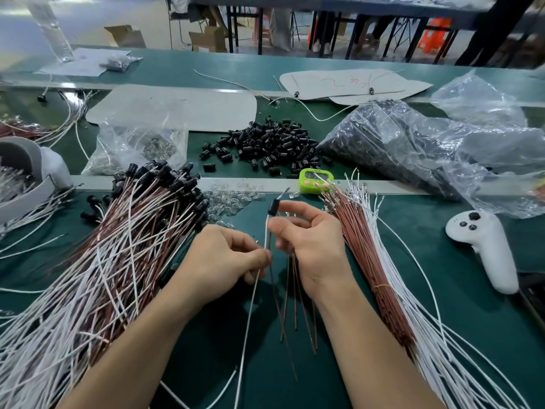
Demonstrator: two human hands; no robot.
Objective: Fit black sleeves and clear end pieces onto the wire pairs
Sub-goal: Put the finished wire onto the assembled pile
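Two hands work at the middle of the frame. One black sleeve (273,207) sits threaded on one white wire (250,302), just above the hands, with a bare metal tip poking out of its top.

The left hand (227,261) has its fingers curled in, and its thumb and forefinger pinch the white wire below the sleeve. The right hand (309,243) is also curled, with thumb and forefinger nearly closed at the sleeve's lower end. About four or five brown wires (295,308) hang down from under its other fingers, though the exact count is unclear.

A loose heap of black sleeves (265,143) lies at upper middle, too many to count, and a scatter of clear end pieces (233,199) lies left of the held sleeve. One finished bundle (132,246) spreads at the left and one bare wire bundle (380,270) at the right. One green timer (312,179) stands above the hands, and one white controller (483,246) lies far right.
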